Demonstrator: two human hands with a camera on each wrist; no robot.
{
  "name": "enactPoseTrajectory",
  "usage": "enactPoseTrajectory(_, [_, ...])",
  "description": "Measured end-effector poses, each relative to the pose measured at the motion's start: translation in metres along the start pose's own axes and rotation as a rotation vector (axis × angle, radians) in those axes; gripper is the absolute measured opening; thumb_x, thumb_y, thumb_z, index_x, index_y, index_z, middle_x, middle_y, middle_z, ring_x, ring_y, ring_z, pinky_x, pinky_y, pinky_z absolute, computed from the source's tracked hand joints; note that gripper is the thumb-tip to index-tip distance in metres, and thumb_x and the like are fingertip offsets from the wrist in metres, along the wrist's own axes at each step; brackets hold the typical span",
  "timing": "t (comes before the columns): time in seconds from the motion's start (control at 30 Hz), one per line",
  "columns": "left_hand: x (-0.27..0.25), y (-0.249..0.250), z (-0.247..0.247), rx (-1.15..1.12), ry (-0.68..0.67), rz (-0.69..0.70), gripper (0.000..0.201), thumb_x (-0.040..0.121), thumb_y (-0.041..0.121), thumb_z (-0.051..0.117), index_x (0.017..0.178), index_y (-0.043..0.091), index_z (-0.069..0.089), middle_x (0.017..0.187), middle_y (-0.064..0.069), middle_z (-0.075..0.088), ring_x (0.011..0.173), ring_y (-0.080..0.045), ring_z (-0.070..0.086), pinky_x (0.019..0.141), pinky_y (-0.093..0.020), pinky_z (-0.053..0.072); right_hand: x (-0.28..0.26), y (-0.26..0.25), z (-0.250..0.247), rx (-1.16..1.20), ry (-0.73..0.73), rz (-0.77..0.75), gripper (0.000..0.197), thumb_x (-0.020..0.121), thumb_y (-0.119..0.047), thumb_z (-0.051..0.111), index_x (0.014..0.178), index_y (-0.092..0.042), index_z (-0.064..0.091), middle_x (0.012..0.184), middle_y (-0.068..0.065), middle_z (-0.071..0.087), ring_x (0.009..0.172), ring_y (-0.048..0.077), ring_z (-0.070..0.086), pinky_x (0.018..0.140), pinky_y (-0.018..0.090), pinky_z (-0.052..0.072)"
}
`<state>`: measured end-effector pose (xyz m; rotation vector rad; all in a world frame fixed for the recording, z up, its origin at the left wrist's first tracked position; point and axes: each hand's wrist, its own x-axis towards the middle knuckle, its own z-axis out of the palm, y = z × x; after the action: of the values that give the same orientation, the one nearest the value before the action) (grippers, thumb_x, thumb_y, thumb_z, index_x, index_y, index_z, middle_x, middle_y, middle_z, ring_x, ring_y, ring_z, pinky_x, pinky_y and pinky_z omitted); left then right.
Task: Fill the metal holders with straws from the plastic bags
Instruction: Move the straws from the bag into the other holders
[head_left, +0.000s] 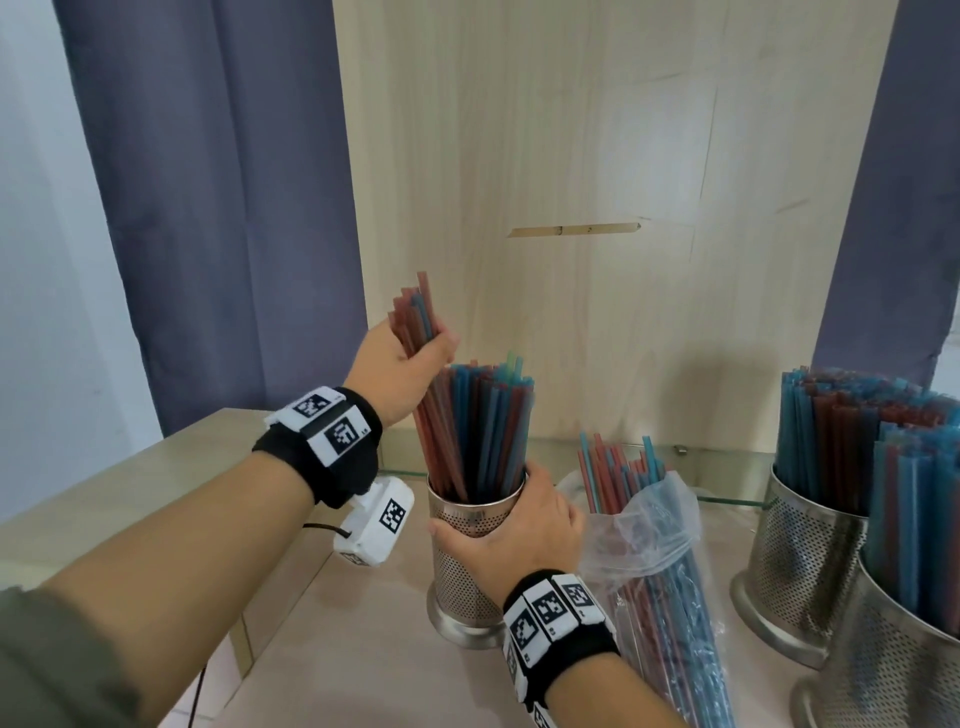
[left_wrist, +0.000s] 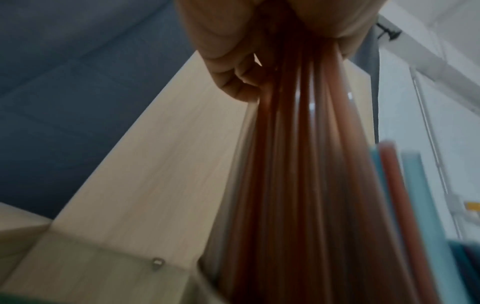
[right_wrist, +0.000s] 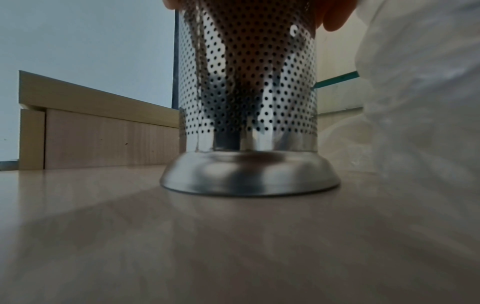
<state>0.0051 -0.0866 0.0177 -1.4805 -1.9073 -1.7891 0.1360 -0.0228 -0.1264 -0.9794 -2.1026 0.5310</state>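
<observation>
Left hand (head_left: 402, 371) grips my straw bundle (head_left: 423, 358) over the holder (head_left: 470, 540); right hand (head_left: 524, 530) clasps the holder's rim.

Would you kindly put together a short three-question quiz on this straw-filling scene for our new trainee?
1. True or false: the left hand grips a bundle of straws whose lower ends are already inside the perforated metal holder.
2. What does the right hand hold?
A. the plastic bag
B. the perforated metal holder
C. nothing
3. Fill in: the two other holders at the right are ____ with straws.

Key
1. True.
2. B: it grips the holder just below the rim.
3. Full, or nearly so.
</observation>
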Motion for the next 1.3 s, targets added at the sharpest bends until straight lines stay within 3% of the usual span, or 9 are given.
enactPoseTrajectory(0.17, [-0.028, -0.03, 0.029, 0.135, -0.058, -0.051, 0.026, 0.078, 0.042, 0.071, 0.094, 0.034, 0.052, 0.106, -0.002, 0.058, 0.096, -0.01, 0.061, 0.087, -0.031, 0.052, -0.001, -0.002, -0.002, -0.002, -0.004, 0.024, 0.109, 0.044, -0.089, 0.058, 0.133, -0.029, 0.036, 0.124, -0.015, 0.056, 0.123, 0.01, 0.05, 0.11, 0.037, 0.027])
enactPoseTrajectory(0.3, [-0.035, -0.041, 0.034, 0.093, 0.073, 0.044, 0.047, 0.076, 0.033, 0.076, 0.111, 0.033, 0.043, 0.121, 0.001, 0.041, 0.113, -0.015, 0.05, 0.1, -0.038, 0.047, -0.001, -0.003, -0.003, -0.012, -0.015, 0.024, 0.109, 0.044, -0.09, 0.057, 0.132, -0.029, 0.035, 0.121, -0.016, 0.056, 0.121, 0.01, 0.05, 0.109, 0.037, 0.027])
enactPoseTrajectory(0.43, [-0.03, -0.051, 0.027, 0.066, 0.014, 0.099, 0.099, 0.072, 0.026, 0.081, 0.144, 0.034, 0.014, 0.149, 0.002, 0.024, 0.132, -0.009, 0.033, 0.11, -0.036, 0.036, 0.0, -0.004, -0.004, -0.027, -0.026, 0.026, 0.107, 0.045, -0.09, 0.056, 0.131, -0.029, 0.035, 0.12, -0.017, 0.055, 0.119, 0.009, 0.051, 0.108, 0.037, 0.028])
enactPoseTrajectory(0.57, [-0.021, -0.05, 0.016, 0.492, 0.011, 0.621, 0.1, 0.075, 0.028, 0.07, 0.15, 0.028, 0.003, 0.157, -0.009, 0.009, 0.146, -0.032, 0.011, 0.118, -0.05, 0.017, -0.001, -0.005, -0.005, -0.017, -0.029, 0.026, 0.104, 0.045, -0.09, 0.056, 0.129, -0.032, 0.036, 0.115, -0.019, 0.054, 0.116, 0.007, 0.051, 0.107, 0.037, 0.028])
enactPoseTrajectory(0.7, [-0.011, -0.043, 0.008, 0.655, -0.261, 0.767, 0.09, 0.068, 0.007, 0.067, 0.148, 0.016, 0.028, 0.153, -0.006, 0.033, 0.145, -0.026, 0.021, 0.112, -0.05, 0.032, -0.001, -0.006, -0.006, -0.027, -0.025, 0.029, 0.103, 0.046, -0.09, 0.057, 0.129, -0.031, 0.036, 0.113, -0.019, 0.054, 0.115, 0.006, 0.052, 0.105, 0.037, 0.028])
enactPoseTrajectory(0.8, [-0.015, -0.043, 0.003, 0.583, -0.337, 0.745, 0.064, 0.076, 0.003, 0.06, 0.138, 0.014, 0.048, 0.139, -0.002, 0.053, 0.138, -0.019, 0.038, 0.107, -0.047, 0.04, -0.002, -0.007, -0.006, -0.044, -0.024, 0.03, 0.106, 0.047, -0.09, 0.056, 0.131, -0.03, 0.036, 0.117, -0.018, 0.055, 0.116, 0.007, 0.052, 0.104, 0.036, 0.028])
enactPoseTrajectory(0.9, [-0.024, -0.042, 0.0, 0.547, -0.236, 0.719, 0.054, 0.089, 0.013, 0.045, 0.143, 0.009, 0.041, 0.148, -0.005, 0.042, 0.142, -0.018, 0.029, 0.118, -0.036, 0.025, -0.002, -0.007, -0.006, -0.042, -0.017, 0.029, 0.105, 0.046, -0.09, 0.056, 0.13, -0.03, 0.036, 0.116, -0.018, 0.055, 0.116, 0.008, 0.052, 0.104, 0.037, 0.028])
enactPoseTrajectory(1.03, [-0.055, -0.056, -0.004, 0.372, -0.069, 0.338, 0.063, 0.096, 0.041, 0.032, 0.15, 0.012, 0.021, 0.154, -0.005, 0.03, 0.143, -0.013, 0.026, 0.116, -0.041, 0.027, -0.003, -0.008, -0.008, -0.043, -0.023, 0.02, 0.098, 0.048, -0.09, 0.057, 0.124, -0.031, 0.038, 0.101, -0.021, 0.046, 0.112, 0.007, 0.053, 0.103, 0.037, 0.028])
enactPoseTrajectory(1.3, [-0.109, -0.092, -0.007, 0.389, -0.477, 0.098, 0.113, 0.068, 0.079, 0.059, 0.153, 0.026, 0.007, 0.152, 0.01, 0.033, 0.133, 0.002, 0.035, 0.109, -0.032, 0.037, -0.003, -0.007, -0.005, 0.0, -0.02, 0.012, 0.089, 0.046, -0.089, 0.058, 0.114, -0.032, 0.043, 0.093, -0.021, 0.048, 0.101, 0.008, 0.055, 0.098, 0.037, 0.03])
